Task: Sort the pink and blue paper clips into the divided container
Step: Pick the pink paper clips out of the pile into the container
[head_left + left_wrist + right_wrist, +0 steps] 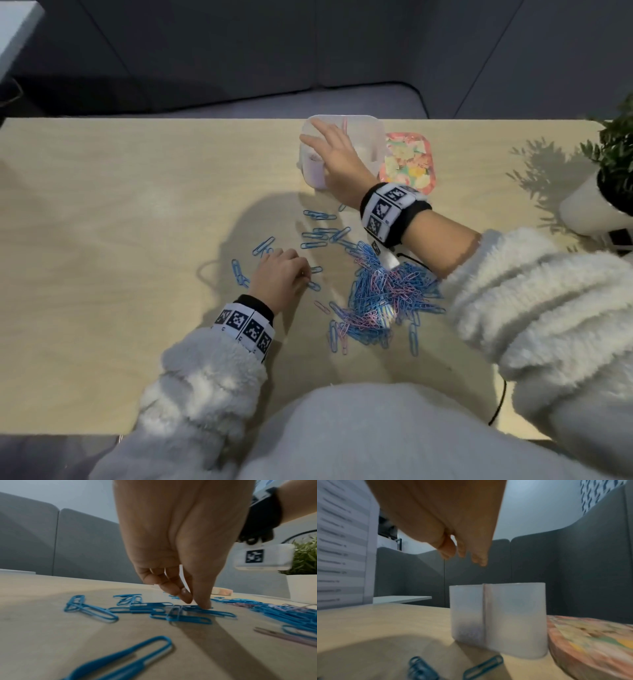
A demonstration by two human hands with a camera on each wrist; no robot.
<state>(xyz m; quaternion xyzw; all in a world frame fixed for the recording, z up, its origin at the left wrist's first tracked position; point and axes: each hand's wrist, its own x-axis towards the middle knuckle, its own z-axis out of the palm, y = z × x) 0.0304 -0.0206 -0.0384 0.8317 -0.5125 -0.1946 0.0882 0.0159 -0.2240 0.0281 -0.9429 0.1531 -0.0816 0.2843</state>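
On the pale wooden surface (120,222) stands one translucent white plastic divided container (373,137), with one flat pink floral-patterned lid (407,159) lying just beside it on the right. The right hand (334,150) hovers over the container's left part with its grip released, fingers spread and relaxed, holding nothing that can be seen. One large tangled heap of blue and pink wire paper clips (387,294) lies nearer the person, blue far outnumbering pink; they are too many and too entangled to count. Roughly a dozen loose blue paper clips (318,236) are scattered between the heap and the container. The left hand (281,277) is lowered to the surface, its grip curled with thumb and forefinger pinching one blue paper clip (208,610) against the wood. One potted green plant (613,164) in a white pot sits at the far right. Both wristbands carry black-and-white square code markers; no readable writing shows.
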